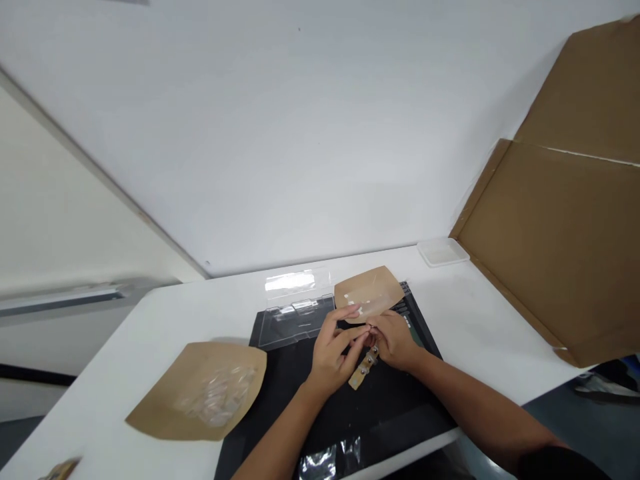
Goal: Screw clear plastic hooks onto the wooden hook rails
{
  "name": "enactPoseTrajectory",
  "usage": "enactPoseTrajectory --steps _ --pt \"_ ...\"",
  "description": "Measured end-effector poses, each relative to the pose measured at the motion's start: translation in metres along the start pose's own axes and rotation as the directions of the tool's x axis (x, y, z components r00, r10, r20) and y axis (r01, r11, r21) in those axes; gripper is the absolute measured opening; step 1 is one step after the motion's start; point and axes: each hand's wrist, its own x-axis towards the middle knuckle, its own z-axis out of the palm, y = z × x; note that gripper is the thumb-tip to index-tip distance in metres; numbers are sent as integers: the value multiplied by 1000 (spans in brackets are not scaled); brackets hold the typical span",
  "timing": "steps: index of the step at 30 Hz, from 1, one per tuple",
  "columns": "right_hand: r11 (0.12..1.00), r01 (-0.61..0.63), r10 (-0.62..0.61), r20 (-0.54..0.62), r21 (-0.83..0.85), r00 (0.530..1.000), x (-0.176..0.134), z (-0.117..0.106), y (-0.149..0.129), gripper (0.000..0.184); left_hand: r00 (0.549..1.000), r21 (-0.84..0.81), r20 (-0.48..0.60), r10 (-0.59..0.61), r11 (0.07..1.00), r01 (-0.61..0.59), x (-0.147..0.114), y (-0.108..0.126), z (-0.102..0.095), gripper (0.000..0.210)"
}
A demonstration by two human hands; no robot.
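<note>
Both hands meet above the black mat [400,407]. A short tan strip [369,361] with several shiny round metal pieces and clear bits slants down from between them. My right hand [397,339] is closed around the strip's upper end. The fingertips of my left hand [333,357] come together at that same end, pinching something too small to make out; its index finger is raised. Just beyond the hands lies a brown paper tray [395,283] with small white and clear pieces. The exact contact between the fingertips is hidden.
On the left, another brown paper tray [165,393] holds clear plastic pieces [220,397]. Clear plastic sheets [297,320] lie at the mat's far left. A shallow translucent container [443,253] sits near the wall. Large cardboard [555,247] stands along the right edge.
</note>
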Motion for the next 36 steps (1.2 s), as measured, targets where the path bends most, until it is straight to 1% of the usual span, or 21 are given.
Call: enactPoseTrajectory --steps 4,8,13,16,21,26,28,32,36 --pt "999 25 -25 3 -30 1000 -1 -1 2 25 999 33 -8 31 999 -31 -3 -4 0 29" --pt "997 54 -55 -10 -54 998 -1 -1 2 24 997 69 -59 43 997 -39 -3 -5 -1 30" --pt "994 62 -63 -9 -88 998 -3 -2 5 21 990 93 -139 40 995 -27 -4 -6 1 19" --pt "992 53 -54 -3 -115 999 -4 -2 7 21 987 113 -156 38 993 -21 -6 -5 4 14" --pt "988 36 -36 -1 -150 999 -4 -2 8 23 992 148 -119 47 989 -29 -7 -4 6 11" --pt "987 44 -40 29 -155 999 -4 -7 8 17 997 187 -2 79 979 -78 -6 -4 3 8" --pt "989 44 -40 31 -139 999 -4 -7 8 17 996 193 27 90 977 -94 -7 -5 3 7" --pt "994 18 -18 3 -103 1000 -5 -6 5 21 995 189 26 97 977 -100 -9 -5 6 6" --pt "995 19 -23 -41 -98 999 -5 -6 -3 22 995 180 -24 96 980 -90 -8 -1 8 8"
